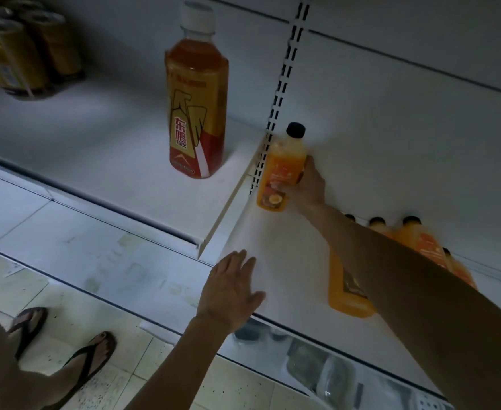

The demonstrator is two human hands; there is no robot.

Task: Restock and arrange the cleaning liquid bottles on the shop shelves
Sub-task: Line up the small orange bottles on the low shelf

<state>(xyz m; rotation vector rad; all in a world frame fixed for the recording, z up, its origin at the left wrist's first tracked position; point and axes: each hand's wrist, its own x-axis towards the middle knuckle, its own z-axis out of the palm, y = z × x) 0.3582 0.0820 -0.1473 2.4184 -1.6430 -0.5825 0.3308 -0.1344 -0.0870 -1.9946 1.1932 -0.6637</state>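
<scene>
White shelf (pixel 272 241), largely bare: your right grip (pixel 309 184) clasps a bottle (pixel 283 167) upright at its back-left corner; your left grip (pixel 231 287) is released, fingers straight. More bottles (pixel 348 294) stand nearby; much restocking seemingly remains.

A tall gold-and-red drink bottle (pixel 196 93) with a white cap stands upright alone. Gold cans (pixel 21 51) cluster at far left. Black flip-flops (pixel 88 355) rest on speckled floor tiles (pixel 116 386).

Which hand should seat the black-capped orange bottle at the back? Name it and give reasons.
Right. The right hand grips the orange bottle at the rear of the shelf; the left hand is open near the front edge.
</scene>
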